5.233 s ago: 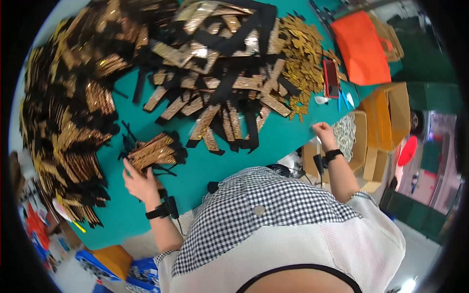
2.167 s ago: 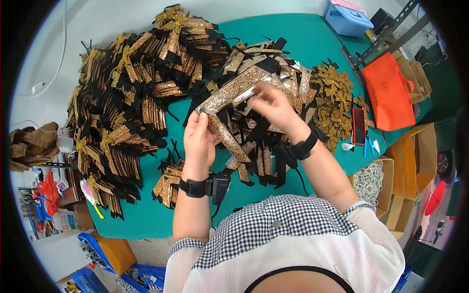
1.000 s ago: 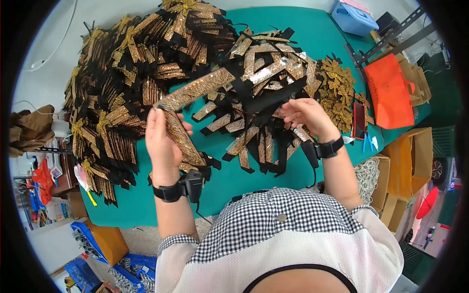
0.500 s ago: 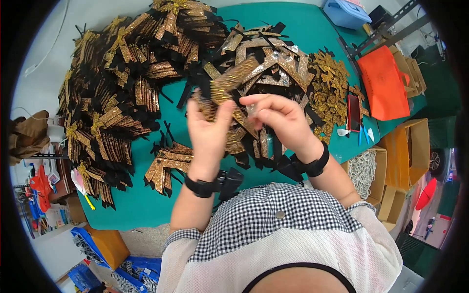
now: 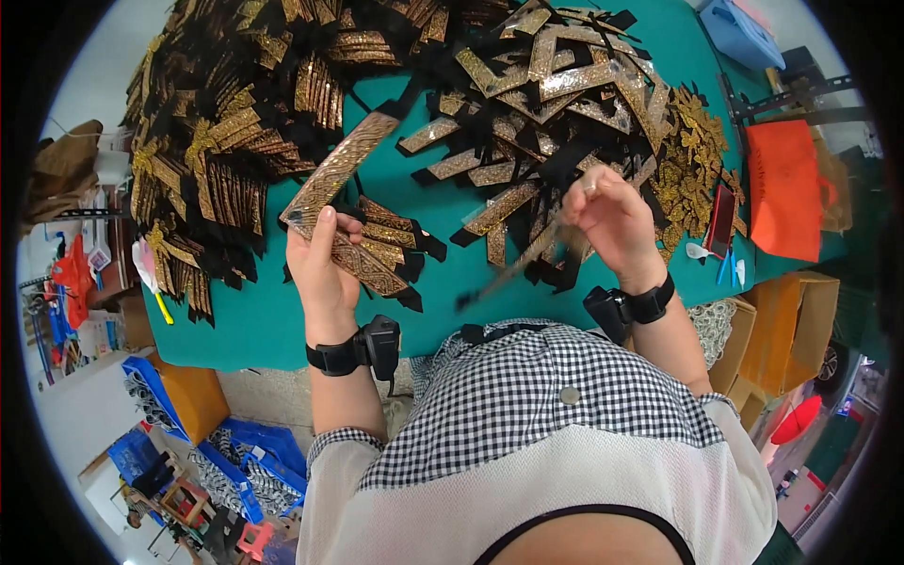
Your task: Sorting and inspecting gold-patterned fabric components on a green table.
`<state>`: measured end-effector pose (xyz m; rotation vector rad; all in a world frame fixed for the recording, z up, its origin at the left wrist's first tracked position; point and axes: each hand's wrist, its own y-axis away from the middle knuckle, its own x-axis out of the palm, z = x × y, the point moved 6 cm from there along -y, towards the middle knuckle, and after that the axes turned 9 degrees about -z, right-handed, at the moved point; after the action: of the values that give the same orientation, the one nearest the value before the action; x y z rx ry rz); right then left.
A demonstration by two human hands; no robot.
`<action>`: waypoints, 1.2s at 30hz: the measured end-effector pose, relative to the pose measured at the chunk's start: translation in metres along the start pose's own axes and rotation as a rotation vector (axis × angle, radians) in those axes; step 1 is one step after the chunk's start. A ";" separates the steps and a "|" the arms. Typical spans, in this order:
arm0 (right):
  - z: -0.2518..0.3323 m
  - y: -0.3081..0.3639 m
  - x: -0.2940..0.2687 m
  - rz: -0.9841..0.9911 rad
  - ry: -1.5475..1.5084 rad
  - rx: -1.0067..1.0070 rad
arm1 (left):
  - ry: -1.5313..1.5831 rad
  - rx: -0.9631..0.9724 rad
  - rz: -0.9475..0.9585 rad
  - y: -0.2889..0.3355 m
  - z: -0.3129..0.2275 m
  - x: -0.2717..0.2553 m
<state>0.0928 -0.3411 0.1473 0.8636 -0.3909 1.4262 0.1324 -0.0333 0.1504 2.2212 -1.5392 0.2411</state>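
A bent, V-shaped glittery gold strip (image 5: 344, 169) with black ends is in my left hand (image 5: 320, 273), the thumb pressed on it near the fold. Beneath it, several similar folded strips (image 5: 386, 235) lie on the green table. Off to the right, my right hand (image 5: 617, 226) is curled over the edge of a strip pile. A thin, dark-ended strip (image 5: 513, 268), smeared by motion, slants down from its fingers, which are partly blurred. Loose bent strips (image 5: 574, 80) with black ends lie just beyond that hand.
Tall stacks of gold-and-black strips (image 5: 226, 141) cover the table's left side. Gold glitter bow-like pieces (image 5: 692, 155) are heaped at right, beside a phone (image 5: 721, 221) and an orange bag (image 5: 782, 188). Cardboard boxes (image 5: 786, 330) stand off the right edge; the green tabletop (image 5: 235, 330) shows in front.
My hands have moved apart, left hand leftward and right hand rightward. The bent strip, blurred between them before, is now in my left hand. The view has shifted slightly.
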 end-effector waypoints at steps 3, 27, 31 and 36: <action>0.002 -0.007 0.021 0.053 0.108 -0.006 | 0.003 -0.062 0.069 0.008 0.004 0.012; -0.017 -0.032 0.102 0.351 0.013 0.184 | -0.480 -0.313 0.302 0.032 0.043 0.010; -0.041 -0.024 0.127 0.367 0.153 0.202 | -0.388 0.056 0.491 0.018 0.044 0.046; -0.068 -0.025 0.157 0.464 0.003 0.346 | -0.112 -0.432 0.503 0.062 0.043 0.031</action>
<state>0.1228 -0.1817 0.2070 1.0947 -0.3613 1.9632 0.0820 -0.0968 0.1386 1.5206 -1.9744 -0.0712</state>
